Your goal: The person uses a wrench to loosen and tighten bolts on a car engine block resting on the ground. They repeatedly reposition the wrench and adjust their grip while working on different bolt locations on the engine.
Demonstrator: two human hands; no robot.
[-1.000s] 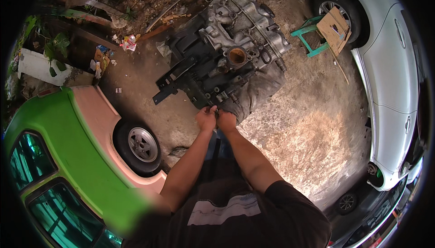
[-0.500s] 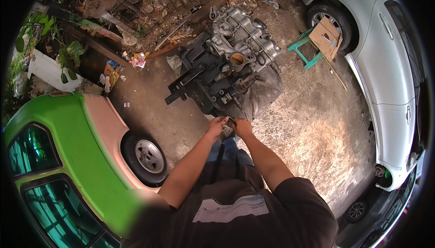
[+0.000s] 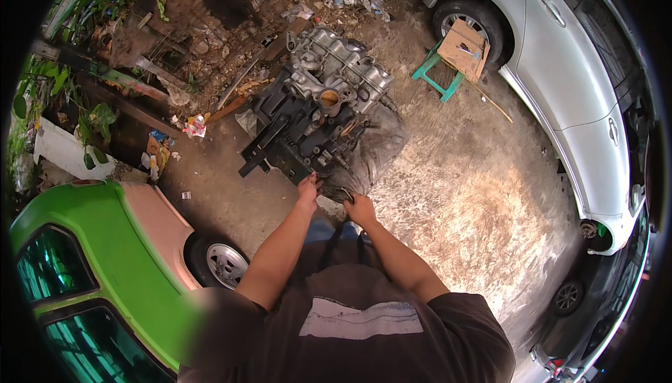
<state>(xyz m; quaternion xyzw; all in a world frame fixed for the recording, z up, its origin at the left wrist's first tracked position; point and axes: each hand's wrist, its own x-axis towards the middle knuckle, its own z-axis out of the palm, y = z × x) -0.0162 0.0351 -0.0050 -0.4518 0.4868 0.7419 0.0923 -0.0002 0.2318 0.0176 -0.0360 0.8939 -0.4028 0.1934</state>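
Two bare hands, mine, are held out toward a car engine (image 3: 318, 114) that sits just beyond them, slightly left, with a crumpled grey sheet (image 3: 383, 146) at its right and near side. My left hand (image 3: 308, 187) is at the engine's near edge, fingers bent together; whether they grip anything, I cannot tell. My right hand (image 3: 360, 209), to the right and a little nearer, has its fingers closed on what looks like a slim dark piece (image 3: 346, 193). I judge the step in hand to be close handwork at that near edge; the next move seems to call for a firm right grip and a steady left hand. The slim piece seems to point from my right fingers toward the far left, its long axis slanting, its far end too small to make out. The engine's silvery ribbed cover (image 3: 346, 60) has its long axis running from far left to near right, and a round, rust-brown opening (image 3: 329, 98) faces up toward me.
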